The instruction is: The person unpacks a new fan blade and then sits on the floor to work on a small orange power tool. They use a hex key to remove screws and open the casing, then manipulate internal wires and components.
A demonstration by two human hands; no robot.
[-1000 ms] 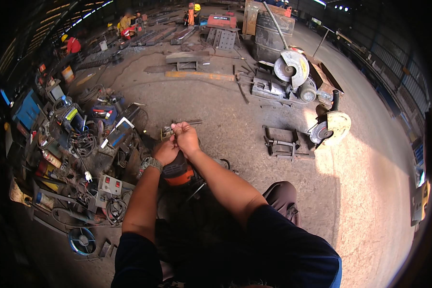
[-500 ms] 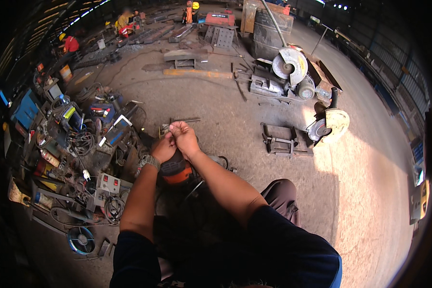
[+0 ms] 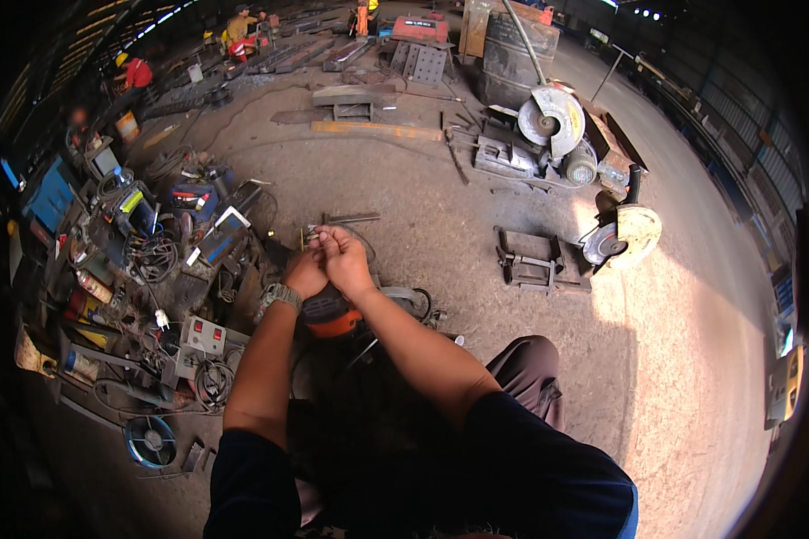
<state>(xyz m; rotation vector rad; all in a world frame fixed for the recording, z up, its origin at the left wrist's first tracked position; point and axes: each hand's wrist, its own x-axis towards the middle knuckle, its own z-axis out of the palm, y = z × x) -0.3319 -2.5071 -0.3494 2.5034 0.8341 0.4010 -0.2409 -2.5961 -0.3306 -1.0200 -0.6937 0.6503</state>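
My left hand (image 3: 306,273) and my right hand (image 3: 343,259) come together in front of me, fingers closed and nearly touching. A small thin piece seems pinched between the fingertips, too small to name. Just below my hands, partly covered by them and my forearms, is an orange and black power tool (image 3: 331,322). Past my fingertips a dark metal bar (image 3: 354,217) lies on the floor. A short yellow strip (image 3: 303,239) stands by the fingers of my left hand.
Tools, cables and a grey switch box (image 3: 205,336) crowd the left side, with a blue fan (image 3: 150,441) below. At right stand two cut-off saws (image 3: 551,120), the nearer one with a round guard (image 3: 636,235). Workers (image 3: 135,72) are far back.
The view has shifted slightly, so the surroundings sit a little to the right. My two hands stay together, with only a small movement of the fingers.
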